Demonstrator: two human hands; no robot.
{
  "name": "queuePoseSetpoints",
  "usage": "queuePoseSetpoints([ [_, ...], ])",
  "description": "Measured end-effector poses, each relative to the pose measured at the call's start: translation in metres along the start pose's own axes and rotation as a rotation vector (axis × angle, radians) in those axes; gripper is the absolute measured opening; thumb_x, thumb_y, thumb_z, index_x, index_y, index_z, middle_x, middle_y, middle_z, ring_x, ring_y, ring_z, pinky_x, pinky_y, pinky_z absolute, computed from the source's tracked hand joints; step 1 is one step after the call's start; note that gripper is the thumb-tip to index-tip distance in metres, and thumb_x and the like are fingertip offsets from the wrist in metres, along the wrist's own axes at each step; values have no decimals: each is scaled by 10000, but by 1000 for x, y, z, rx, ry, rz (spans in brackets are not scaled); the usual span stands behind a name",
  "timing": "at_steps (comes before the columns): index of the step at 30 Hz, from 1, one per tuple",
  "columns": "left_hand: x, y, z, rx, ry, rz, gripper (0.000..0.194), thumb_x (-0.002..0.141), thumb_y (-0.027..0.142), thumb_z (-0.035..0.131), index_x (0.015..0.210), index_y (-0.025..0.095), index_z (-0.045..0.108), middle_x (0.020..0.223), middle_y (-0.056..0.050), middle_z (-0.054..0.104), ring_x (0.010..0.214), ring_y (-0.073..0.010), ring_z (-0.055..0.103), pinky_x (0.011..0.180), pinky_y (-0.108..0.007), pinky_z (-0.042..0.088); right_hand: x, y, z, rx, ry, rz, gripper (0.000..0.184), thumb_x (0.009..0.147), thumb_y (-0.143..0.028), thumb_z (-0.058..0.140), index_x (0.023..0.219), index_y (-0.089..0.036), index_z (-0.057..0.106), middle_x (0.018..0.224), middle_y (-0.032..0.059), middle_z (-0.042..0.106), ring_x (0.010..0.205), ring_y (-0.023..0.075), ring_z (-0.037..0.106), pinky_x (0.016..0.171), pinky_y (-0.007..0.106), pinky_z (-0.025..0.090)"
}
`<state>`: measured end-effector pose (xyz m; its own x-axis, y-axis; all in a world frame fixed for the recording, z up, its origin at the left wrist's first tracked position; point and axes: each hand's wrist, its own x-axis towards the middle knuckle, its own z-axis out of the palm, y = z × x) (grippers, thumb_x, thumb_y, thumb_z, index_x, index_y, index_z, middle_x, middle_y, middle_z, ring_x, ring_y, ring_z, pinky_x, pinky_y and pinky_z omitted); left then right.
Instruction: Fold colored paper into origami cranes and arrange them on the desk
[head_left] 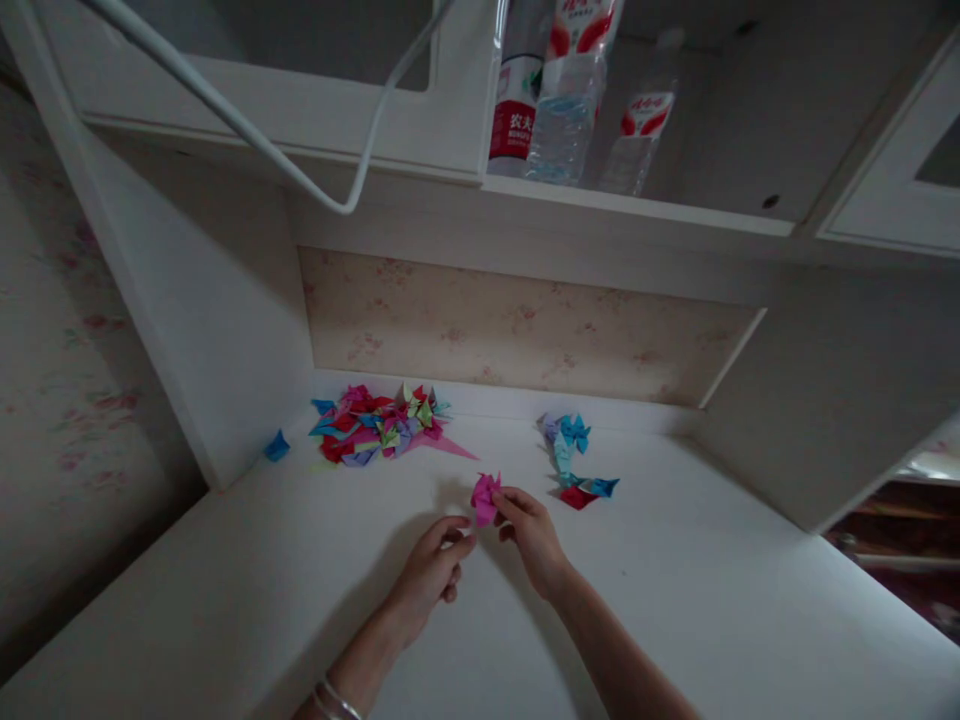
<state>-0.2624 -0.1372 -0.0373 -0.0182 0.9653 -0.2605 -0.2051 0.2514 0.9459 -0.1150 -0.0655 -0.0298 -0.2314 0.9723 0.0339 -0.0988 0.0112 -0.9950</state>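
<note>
A pink folded-paper flower (485, 499) is pinched between the thumb and fingers of my right hand (527, 532), just above the white desk. My left hand (437, 566) is close beside it on the left, its thumb and index finger slightly apart with nothing between them and the other fingers loosely curled. Behind my hands to the left lies a heap of colourful folded-paper pieces (375, 425) in red, blue, green, purple and pink. Over to the right is a smaller group of folded pieces, with a blue paper flower (575, 432) and a red folded piece (578, 497).
A single blue folded piece (277, 446) lies by the left side panel. Overhead, a shelf (637, 205) carries several plastic bottles (566, 125), and a white cable (247, 140) hangs in front of the cabinet. The white desk (675, 620) spreads around my arms.
</note>
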Motion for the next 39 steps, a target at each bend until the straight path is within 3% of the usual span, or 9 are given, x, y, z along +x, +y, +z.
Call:
queuePoseSetpoints([
  [3, -2, -2, 6, 122, -25, 50, 422, 727, 417, 624, 1085, 202, 567, 894, 19, 507, 471, -35, 388, 375, -181, 325, -23, 1, -16, 114, -21, 63, 339, 725, -495, 690, 823, -171, 683, 715, 12, 604, 626, 118, 517, 514, 209, 372],
  [8, -4, -1, 15, 268, -63, 128, 339, 744, 353, 594, 1020, 160, 636, 786, 9, 538, 483, -66, 404, 377, -190, 386, -35, 11, -14, 199, -59, 103, 321, 746, -476, 692, 789, -158, 670, 639, -4, 575, 548, 91, 472, 499, 207, 354],
  [12, -5, 1, 16, 314, -75, 147, 282, 755, 294, 541, 948, 135, 672, 622, 33, 485, 462, -78, 394, 379, -187, 378, -38, 17, -10, 259, -120, 91, 326, 757, -470, 689, 826, -152, 659, 596, -8, 559, 511, 86, 464, 489, 213, 332],
  [18, -7, 1, 16, 314, -65, 176, 331, 741, 256, 536, 1002, 113, 679, 634, 15, 530, 493, -89, 421, 389, -187, 352, -46, 13, -13, 296, -240, 110, 334, 783, -391, 694, 1025, -167, 646, 661, -9, 566, 551, 86, 483, 518, 215, 322],
  [23, -5, -3, 14, 274, -80, 177, 389, 731, 251, 532, 1071, 121, 670, 598, 32, 506, 450, -74, 378, 390, -187, 313, -45, 21, -13, 255, -317, 93, 288, 785, -375, 699, 954, -145, 657, 685, 10, 579, 563, 87, 476, 528, 226, 314],
  [30, -3, -3, 14, 290, -86, 178, 370, 741, 248, 497, 1043, 122, 670, 587, 42, 472, 435, -76, 378, 388, -192, 305, -44, 23, -10, 260, -275, 60, 274, 799, -410, 673, 879, -149, 650, 621, -10, 535, 516, 89, 461, 505, 234, 329],
  [35, -6, -2, 14, 279, -78, 177, 298, 756, 268, 510, 967, 123, 663, 547, 64, 408, 443, -80, 366, 398, -192, 301, -44, 21, -7, 251, -102, 73, 468, 772, -525, 650, 1107, -202, 597, 628, -46, 487, 459, 81, 406, 436, 222, 303],
  [39, -6, -2, 13, 292, -67, 174, 252, 777, 296, 508, 896, 125, 649, 528, 71, 385, 440, -80, 356, 401, -194, 291, -44, 26, -9, 109, -22, 4, 439, 802, -525, 616, 1114, -218, 613, 633, -55, 445, 509, 76, 356, 459, 210, 272],
])
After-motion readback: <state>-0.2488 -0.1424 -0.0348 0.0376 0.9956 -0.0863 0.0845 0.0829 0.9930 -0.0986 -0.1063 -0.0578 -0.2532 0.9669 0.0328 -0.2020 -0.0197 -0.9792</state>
